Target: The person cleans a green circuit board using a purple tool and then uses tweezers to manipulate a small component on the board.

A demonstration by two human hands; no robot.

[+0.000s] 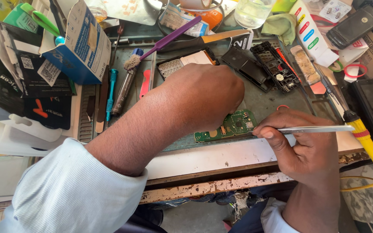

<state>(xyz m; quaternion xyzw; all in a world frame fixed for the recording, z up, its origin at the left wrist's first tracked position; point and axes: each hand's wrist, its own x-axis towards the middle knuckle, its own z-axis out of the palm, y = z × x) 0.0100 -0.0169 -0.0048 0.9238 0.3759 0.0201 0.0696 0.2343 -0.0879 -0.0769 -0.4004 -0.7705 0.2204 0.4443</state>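
One green circuit board point(232, 125), bare, under left hand point(203, 97), grip unclear; right hand point(301, 138) pinching metal tweezers point(320, 128); blue carton point(80, 45) open.

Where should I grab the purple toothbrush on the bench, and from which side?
Grip the purple toothbrush along its bare handle, near the upper right end, coming from above. The handle lies slanted on top of the clutter with that end exposed, while the bristle head sits low among tools beside the blue box.
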